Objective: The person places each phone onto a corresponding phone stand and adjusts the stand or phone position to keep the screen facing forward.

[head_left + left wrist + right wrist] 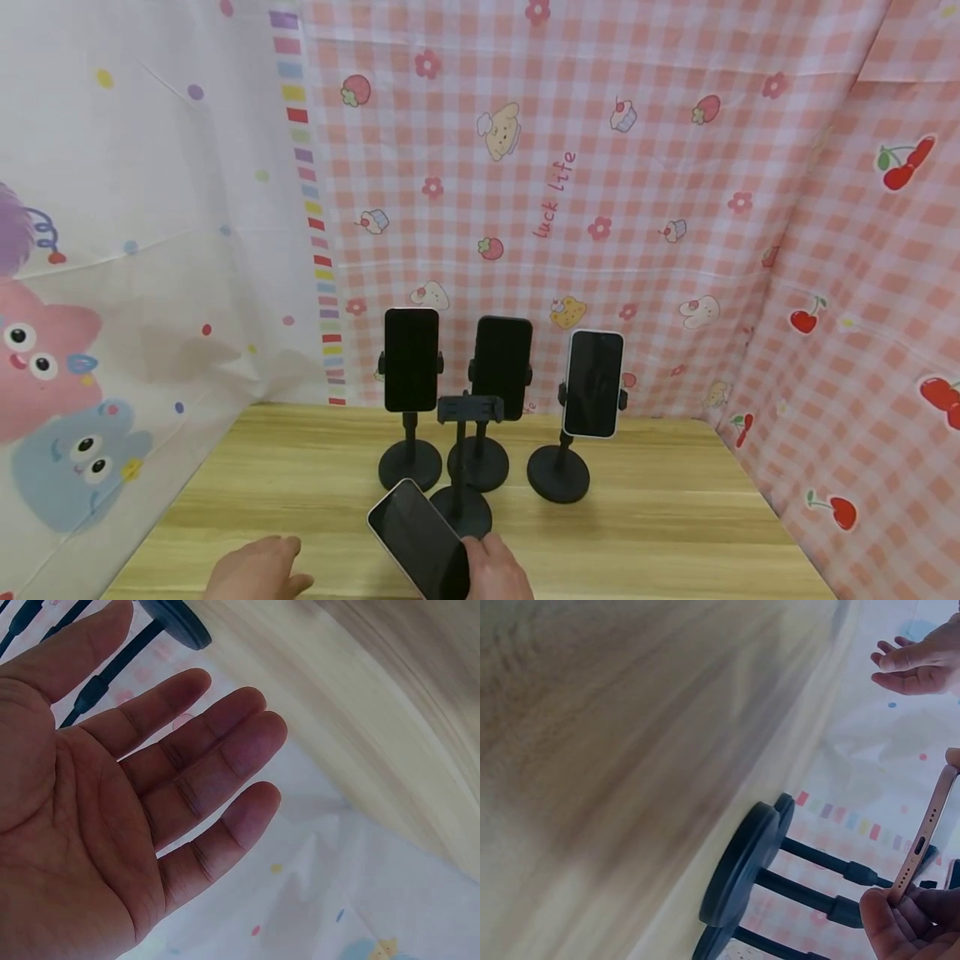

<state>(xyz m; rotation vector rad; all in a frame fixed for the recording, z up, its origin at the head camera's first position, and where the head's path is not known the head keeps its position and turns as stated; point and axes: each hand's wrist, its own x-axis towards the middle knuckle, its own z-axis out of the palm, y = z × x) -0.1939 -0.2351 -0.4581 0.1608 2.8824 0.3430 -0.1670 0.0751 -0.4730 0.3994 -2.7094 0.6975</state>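
Note:
A smartphone [420, 537] with a dark screen and light frame is gripped by my right hand [498, 571] at its lower right corner, tilted above the table. In the right wrist view the phone's edge [924, 829], with its port and speaker holes, shows between the fingers and thumb. Just behind it stands a black phone stand [471, 408] with nothing in its clamp. My left hand [255, 571] hovers at the lower left, apart from the phone. Its fingers [225, 761] are spread and relaxed, the palm bare in the left wrist view.
Three more stands hold phones upright at the back: a left phone [411, 358], a middle phone [506, 358] partly behind the front stand, and a white-framed right phone [594, 383]. The wooden table [660, 517] meets patterned cloth [637, 167] at the back and sides.

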